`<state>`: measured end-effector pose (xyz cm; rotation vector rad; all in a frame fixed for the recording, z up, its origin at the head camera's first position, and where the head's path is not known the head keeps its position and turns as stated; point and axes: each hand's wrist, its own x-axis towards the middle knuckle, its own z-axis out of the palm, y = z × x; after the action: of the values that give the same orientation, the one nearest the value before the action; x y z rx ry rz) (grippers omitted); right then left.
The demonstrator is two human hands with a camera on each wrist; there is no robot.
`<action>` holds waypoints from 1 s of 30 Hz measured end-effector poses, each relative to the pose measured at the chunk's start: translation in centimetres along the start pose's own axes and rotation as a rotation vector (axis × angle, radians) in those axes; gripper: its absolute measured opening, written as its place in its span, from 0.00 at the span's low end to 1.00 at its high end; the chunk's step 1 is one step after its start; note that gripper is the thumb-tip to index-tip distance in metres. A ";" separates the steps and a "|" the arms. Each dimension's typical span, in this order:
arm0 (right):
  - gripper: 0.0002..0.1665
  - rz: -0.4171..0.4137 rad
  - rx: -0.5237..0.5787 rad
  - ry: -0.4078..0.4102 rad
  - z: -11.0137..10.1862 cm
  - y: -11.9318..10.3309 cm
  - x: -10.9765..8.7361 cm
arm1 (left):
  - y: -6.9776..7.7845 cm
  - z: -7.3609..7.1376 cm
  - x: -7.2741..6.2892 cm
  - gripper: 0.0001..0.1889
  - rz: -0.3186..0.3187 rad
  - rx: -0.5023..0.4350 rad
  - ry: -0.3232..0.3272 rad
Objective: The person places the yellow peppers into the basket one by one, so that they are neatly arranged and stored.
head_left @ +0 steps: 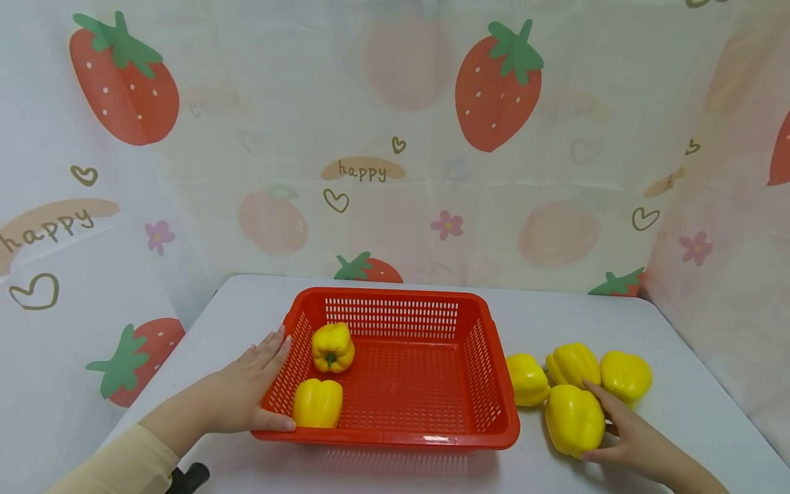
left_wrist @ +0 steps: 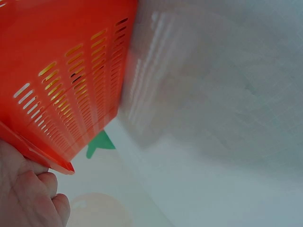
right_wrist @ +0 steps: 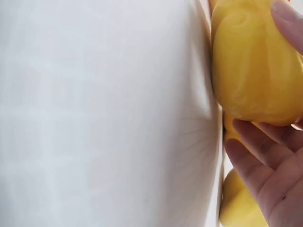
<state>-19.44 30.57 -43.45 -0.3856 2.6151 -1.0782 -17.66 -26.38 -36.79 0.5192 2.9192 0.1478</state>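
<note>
A red plastic basket (head_left: 407, 439) with slotted walls stands on the table. Two yellow bell peppers lie in its left part: a rear pepper (head_left: 332, 348) with its green stem showing and a front pepper (head_left: 317, 403). My left hand (head_left: 247, 384) rests on the basket's left rim, fingers fairly straight, thumb at the front corner. To the basket's right, my right hand (head_left: 636, 436) holds the nearest yellow bell pepper (head_left: 574, 420) between thumb and fingers. In the right wrist view, the outer fingers spread loosely below that pepper (right_wrist: 258, 66).
Behind the held pepper sit three more yellow bell peppers: one beside the basket (head_left: 527, 379), one in the middle (head_left: 574, 363) and one at the right (head_left: 626, 376). A strawberry-print curtain (head_left: 432, 226) surrounds the white table (head_left: 691, 418). A black object (head_left: 190, 478) shows below my left sleeve.
</note>
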 end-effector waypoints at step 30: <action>0.55 -0.139 -0.083 0.091 -1.3 -0.5 -1.0 | 0.1 -0.2 0.0 0.65 -0.016 -0.009 -0.016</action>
<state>-18.93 31.41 -42.06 -0.5565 2.7552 -1.0553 -17.65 -26.34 -36.62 0.4932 2.9053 0.1545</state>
